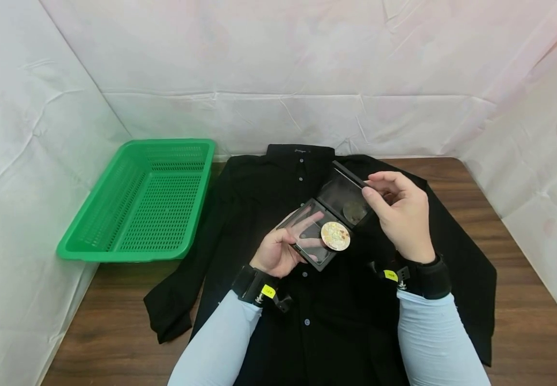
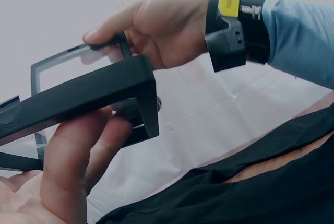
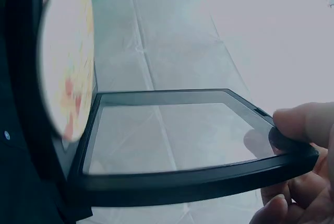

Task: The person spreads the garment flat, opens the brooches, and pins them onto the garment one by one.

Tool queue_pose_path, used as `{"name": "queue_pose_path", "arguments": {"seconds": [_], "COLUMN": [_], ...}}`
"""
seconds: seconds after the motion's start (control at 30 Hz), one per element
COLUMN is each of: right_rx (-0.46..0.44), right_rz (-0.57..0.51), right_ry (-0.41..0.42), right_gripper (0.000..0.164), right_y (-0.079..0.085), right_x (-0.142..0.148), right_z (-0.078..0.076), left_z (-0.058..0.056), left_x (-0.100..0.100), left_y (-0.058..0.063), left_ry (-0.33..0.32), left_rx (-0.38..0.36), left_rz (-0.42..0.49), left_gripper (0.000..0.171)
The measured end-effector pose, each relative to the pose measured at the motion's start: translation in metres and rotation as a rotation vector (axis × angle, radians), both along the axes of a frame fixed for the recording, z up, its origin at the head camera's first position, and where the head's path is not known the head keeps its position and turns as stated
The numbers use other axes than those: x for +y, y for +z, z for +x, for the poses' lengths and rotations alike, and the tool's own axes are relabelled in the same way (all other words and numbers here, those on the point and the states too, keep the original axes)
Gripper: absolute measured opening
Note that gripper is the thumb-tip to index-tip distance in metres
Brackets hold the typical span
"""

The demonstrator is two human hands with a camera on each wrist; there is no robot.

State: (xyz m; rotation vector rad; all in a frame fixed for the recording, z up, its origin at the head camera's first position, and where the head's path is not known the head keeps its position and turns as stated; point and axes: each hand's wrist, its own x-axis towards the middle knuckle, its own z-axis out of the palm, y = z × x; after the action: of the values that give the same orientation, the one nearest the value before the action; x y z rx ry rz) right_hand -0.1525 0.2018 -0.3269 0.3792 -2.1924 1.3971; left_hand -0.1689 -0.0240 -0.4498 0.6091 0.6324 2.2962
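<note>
A hinged display case with a black frame (image 1: pixel 325 262) and clear film windows stands opened out above the black shirt. My left hand (image 1: pixel 278 252) grips its lower half, thumb at the near edge, fingers showing through the film from underneath. On that half lies a round, pale badge (image 1: pixel 335 236) with a coloured pattern, seen nearly edge-on in the right wrist view. The raised lid (image 3: pixel 188 185) has its outer edge pinched between thumb and fingers of my right hand (image 1: pixel 401 214). A dark round reflection shows in the lid's film in the head view.
Beneath the hands a black buttoned shirt (image 1: pixel 307 343) is spread over the brown wooden table (image 1: pixel 95 338). A green perforated basket (image 1: pixel 71 249) stands at the left. White cloth walls (image 1: pixel 278 59) close off the back and both sides.
</note>
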Motion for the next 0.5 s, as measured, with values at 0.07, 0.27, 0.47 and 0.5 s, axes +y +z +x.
{"name": "queue_pose_path", "arguments": {"seconds": [0.07,0.27,0.47,0.5], "right_rx": [-0.022,-0.075,-0.122,-0.134], "right_rz": [-0.038,-0.061,-0.047,-0.044], "right_ry": [-0.011,-0.015,0.024,0.033], "right_gripper": [0.021,0.022,0.030,0.033], "right_y": [-0.0016,-0.0029,-0.0043,-0.0075], "right_x": [0.0020,0.0015,-0.0023,-0.0016], "right_z": [-0.0009,-0.0012,-0.0012,-0.0035], "left_z": [-0.0002,0.0008,0.0018,0.0017], "left_x": [-0.0012,-0.0030,-0.0020,-0.0021], "left_y": [0.0013,0.0042,0.0052,0.0055], "left_ry": [-0.016,0.005,0.117,0.143], "left_rx": [0.020,0.014,-0.013,-0.007], "left_rz": [0.002,-0.010,-0.003,0.000], "left_gripper": [0.079,0.078,0.075,0.075]}}
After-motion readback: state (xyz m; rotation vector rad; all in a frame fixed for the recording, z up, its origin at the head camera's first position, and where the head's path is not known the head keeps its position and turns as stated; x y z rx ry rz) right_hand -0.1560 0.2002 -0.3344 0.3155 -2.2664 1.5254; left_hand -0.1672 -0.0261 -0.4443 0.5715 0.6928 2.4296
